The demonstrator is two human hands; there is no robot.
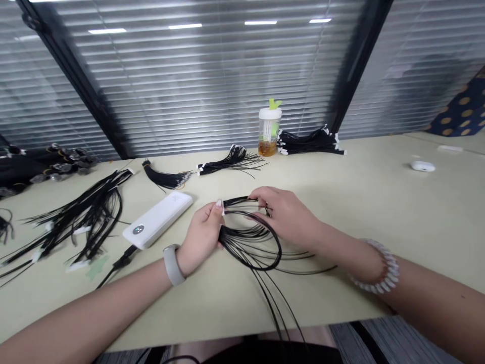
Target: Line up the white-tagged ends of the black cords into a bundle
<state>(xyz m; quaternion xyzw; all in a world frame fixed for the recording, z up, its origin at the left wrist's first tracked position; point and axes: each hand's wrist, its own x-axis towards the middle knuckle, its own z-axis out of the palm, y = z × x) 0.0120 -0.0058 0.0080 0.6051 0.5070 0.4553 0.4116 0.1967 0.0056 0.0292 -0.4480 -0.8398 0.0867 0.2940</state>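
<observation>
A person's left hand (202, 237) and right hand (286, 215) are both closed on a looped bundle of thin black cables (250, 242), which sits directly in front of the person at 12 o'clock, near the edge of a pale beige tabletop (352, 202). The left hand grips the bundle where the strands gather, while the right pinches the top of the loop between thumb and fingers, apparently to stop the springy cables from fanning apart. Their long free ends trail toward 6 o'clock, over the table edge. A flat white power bank (157, 220) lies just beside the left hand at 10 o'clock, and a loose heap of long black cables (83, 217) sprawls farther out. Smaller white-tagged black cable bundles (310, 142) sit along the far side at 1 o'clock, seemingly set aside to leave the working area free.
</observation>
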